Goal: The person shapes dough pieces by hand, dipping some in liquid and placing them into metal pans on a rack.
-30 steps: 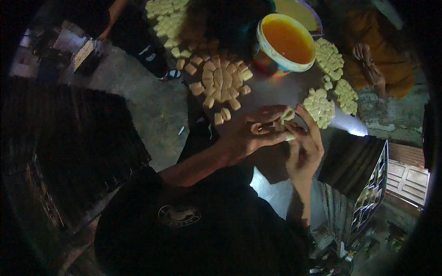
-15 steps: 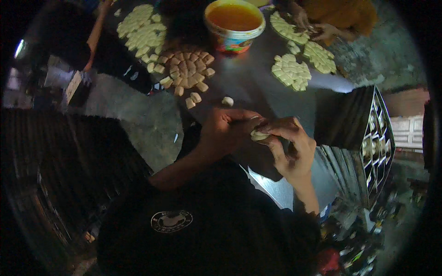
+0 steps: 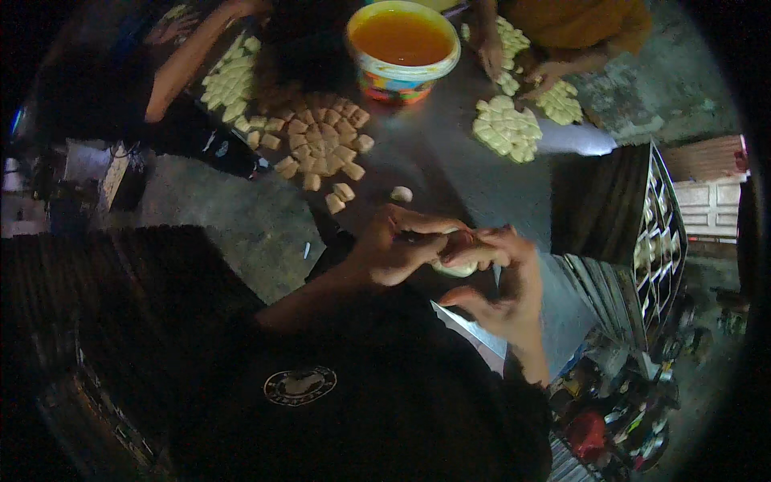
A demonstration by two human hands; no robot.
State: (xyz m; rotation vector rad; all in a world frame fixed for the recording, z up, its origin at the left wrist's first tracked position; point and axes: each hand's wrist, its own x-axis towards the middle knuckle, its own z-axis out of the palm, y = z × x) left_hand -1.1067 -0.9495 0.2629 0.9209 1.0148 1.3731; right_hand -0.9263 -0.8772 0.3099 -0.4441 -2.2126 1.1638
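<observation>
Between my two hands, in front of my chest, is a small pale piece of dough (image 3: 456, 269), partly covered by fingers. My left hand (image 3: 395, 247) holds it from the left, its fingers and thumb closed around it. The curled fingers of my right hand (image 3: 507, 277) press on its right side, while the right thumb sits lower, apart from it. One loose dough ball (image 3: 401, 194) lies on the dark table (image 3: 434, 165) just beyond my hands. Farther left is a cluster of brownish cut dough pieces (image 3: 321, 140), some lying separately at its near edge.
A white-rimmed bucket (image 3: 401, 71) of orange contents stands at the far middle. Pale dough pieces (image 3: 507, 128) lie at far right, near a co-worker's hands (image 3: 546, 79). Another person's arm (image 3: 189, 68) reaches over pale dough (image 3: 231, 80) at far left. A rack (image 3: 660, 233) stands right.
My right thumb has come away from the dough and dropped lower, while its fingers moved over it. At far left the other person's arm has swung over the dough; the far-right co-worker's hands have spread apart.
</observation>
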